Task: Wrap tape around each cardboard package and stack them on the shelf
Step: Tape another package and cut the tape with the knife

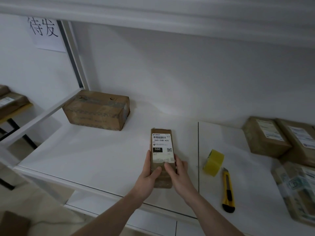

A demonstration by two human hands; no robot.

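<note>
Both forearms reach in from the bottom edge, and I see my left hand and right hand curled round the near end of a slim brown cardboard package with a white shipping label, thumbs pressing on top. It sits just above or on the white shelf, near its front edge; I cannot tell whether it touches. One larger taped brown box already lies at the shelf's back left corner. On the white table to the right, a roll of yellowish tape stands beside a yellow utility knife, with more labelled brown parcels along its far right edge. I judge those parcels remain to be done.
</note>
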